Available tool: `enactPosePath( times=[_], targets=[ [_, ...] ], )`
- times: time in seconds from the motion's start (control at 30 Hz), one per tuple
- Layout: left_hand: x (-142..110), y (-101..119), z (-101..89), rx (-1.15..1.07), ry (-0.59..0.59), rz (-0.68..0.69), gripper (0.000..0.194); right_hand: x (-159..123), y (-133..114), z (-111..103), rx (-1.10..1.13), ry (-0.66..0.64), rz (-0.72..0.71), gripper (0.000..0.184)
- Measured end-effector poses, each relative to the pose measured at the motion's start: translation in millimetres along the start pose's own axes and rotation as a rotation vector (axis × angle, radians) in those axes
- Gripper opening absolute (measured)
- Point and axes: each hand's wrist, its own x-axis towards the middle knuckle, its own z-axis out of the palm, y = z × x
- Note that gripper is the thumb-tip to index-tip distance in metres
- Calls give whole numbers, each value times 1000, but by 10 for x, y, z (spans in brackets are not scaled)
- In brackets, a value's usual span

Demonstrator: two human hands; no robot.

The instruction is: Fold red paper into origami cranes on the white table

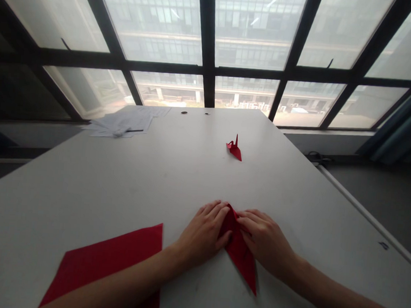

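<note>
A folded piece of red paper [241,255] lies on the white table, its long point aimed toward me and to the right. My left hand [205,229] presses on its left side, with the thumb on the paper and the fingers over its far end. On the right edge, my right hand [265,235] pinches the paper between thumb and fingers. Both hands partly cover the fold at the far end. Farther back stands a finished red paper crane [234,149]. Beneath my left forearm lies a larger sheet of red paper [113,260].
Loose white printed papers [126,120] with a dark pen [134,130] on them lie at the table's far left. The white table [84,183] reaches back to framed windows [207,69]. A blue curtain [401,121] hangs at the right.
</note>
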Motion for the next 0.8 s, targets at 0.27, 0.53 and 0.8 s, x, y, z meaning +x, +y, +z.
enactPosePath(
  times=[0.27, 0.53, 0.8],
  targets=[
    [-11, -33, 33, 43, 4, 25, 59, -30, 27, 9, -123, -61, -131, 32],
    [-18, -21, 29, 59, -10, 17, 57, -37, 17, -12, -165, -143, -183, 31],
    [-11, -4, 14, 82, -15, 25, 52, -35, 19, -11, -180, -142, -200, 30]
  ],
)
